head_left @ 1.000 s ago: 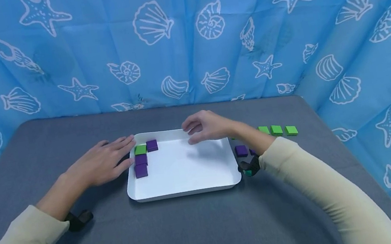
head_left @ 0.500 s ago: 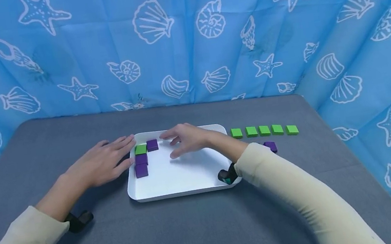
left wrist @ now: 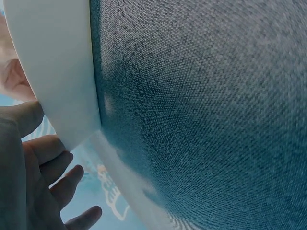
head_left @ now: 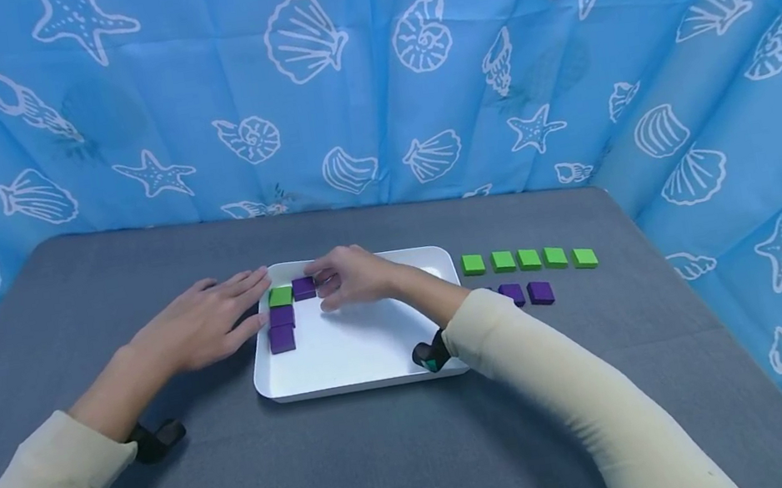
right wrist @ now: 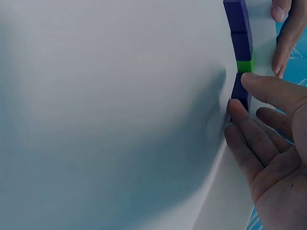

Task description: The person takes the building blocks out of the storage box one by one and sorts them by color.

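A white tray stands on the grey table in the head view. Inside its upper left corner sits a green block, with two purple blocks lined up below it. Right of the green one is another purple block. My right hand reaches over the tray, its fingertips at that block's right edge. In the right wrist view, the thumb passes in front of this purple block. My left hand lies with extended fingers against the tray's left rim; its fingertips touch the tray wall in the left wrist view.
Right of the tray, a row of several green blocks lies on the table. Purple blocks lie below them, one partly behind the right sleeve. A blue shell-patterned curtain hangs behind the table.
My right hand has moved left across the tray to the upper purple block, baring more blocks on the table at right. The left hand stays at the rim.
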### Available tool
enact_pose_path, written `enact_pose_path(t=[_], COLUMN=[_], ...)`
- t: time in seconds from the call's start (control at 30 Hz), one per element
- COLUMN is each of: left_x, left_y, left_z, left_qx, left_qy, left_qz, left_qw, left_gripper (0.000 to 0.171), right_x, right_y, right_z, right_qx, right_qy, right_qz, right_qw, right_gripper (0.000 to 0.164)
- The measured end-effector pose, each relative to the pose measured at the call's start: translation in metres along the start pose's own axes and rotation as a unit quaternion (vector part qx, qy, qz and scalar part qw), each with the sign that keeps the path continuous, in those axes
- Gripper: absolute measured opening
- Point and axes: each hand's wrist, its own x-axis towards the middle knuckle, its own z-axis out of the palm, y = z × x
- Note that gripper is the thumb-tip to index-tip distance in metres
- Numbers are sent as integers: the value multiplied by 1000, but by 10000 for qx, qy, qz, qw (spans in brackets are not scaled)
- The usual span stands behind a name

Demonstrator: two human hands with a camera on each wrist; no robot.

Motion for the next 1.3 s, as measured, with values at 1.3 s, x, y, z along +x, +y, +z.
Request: enact_pose_path(t=[1.3], left_x=[-1], left_y=[2], left_z=[-2], left_qx=[29], left_qy=[33], left_qz=[45], left_qw=[10000], left_gripper=[61], right_x=[12], right_y=[-11], right_z=[5], right_qx=[-1136], right_qy=[116], right_qz=[-162], right_qw=[9933], right_gripper=[27])
